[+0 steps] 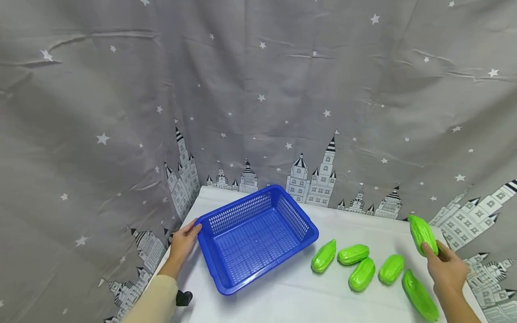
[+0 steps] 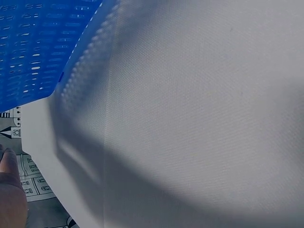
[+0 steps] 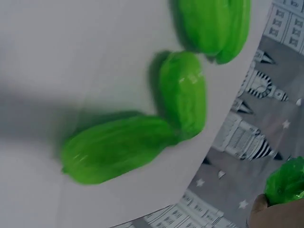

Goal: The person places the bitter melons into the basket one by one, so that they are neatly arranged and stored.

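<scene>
One hand at the basket, the other lifting a green gourd

From the head view I see the left hand, below a cream sleeve, pinching the left corner of the blue basket between thumb and fingers. The basket stands at an angle near the tabletop's far-left corner, its pierced walls and slotted floor open to view. Across the way, the right hand holds a ridged gourd upright at a slant, up by the far-right corner, thumb on one side and fingers round the other. Five more green gourds run from the basket towards the right edge of the white tabletop: a slanted gourd just beside the basket, then a paired gourd with its end against a lower gourd, a stubby gourd, and a long gourd nearest the right edge. A grey curtain with stars and castles hangs behind.

From the left wrist, the basket's underside corner fills the upper left, throwing a speckled shadow on the cloth. Only part of the left hand shows; its grip can't be told here.

From the right wrist, the long gourd's narrow end comes close to the stubby one; whether they touch I can't tell. The held gourd sits in the fingers, beyond the tabletop's far edge in this view.
</scene>
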`<control>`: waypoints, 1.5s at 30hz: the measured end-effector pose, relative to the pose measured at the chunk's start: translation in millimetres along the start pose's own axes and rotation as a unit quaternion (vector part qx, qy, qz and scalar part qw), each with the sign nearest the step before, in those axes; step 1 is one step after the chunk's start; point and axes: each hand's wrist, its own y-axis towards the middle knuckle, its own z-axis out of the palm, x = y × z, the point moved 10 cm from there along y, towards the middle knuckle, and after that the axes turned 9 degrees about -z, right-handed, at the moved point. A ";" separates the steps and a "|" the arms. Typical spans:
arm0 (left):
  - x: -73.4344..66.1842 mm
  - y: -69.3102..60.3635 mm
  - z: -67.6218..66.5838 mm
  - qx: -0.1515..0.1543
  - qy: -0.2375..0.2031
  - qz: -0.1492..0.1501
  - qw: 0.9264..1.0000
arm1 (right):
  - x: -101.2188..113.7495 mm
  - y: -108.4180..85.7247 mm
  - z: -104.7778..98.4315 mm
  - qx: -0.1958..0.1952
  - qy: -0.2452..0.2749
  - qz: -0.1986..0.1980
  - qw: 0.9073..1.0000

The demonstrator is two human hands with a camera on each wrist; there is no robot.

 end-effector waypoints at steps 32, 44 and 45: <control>3.0 -6.8 0.9 -0.034 -0.029 0.007 0.999 | 174.1 -65.2 216.5 0.178 0.101 -0.141 0.969; 5.4 -9.8 0.9 -0.043 -0.053 -0.002 0.998 | 196.0 -107.9 291.9 0.305 0.103 -0.114 0.940; 5.6 -10.1 1.5 -0.042 -0.056 -0.003 0.998 | 197.3 -111.9 298.0 0.319 0.108 -0.111 0.935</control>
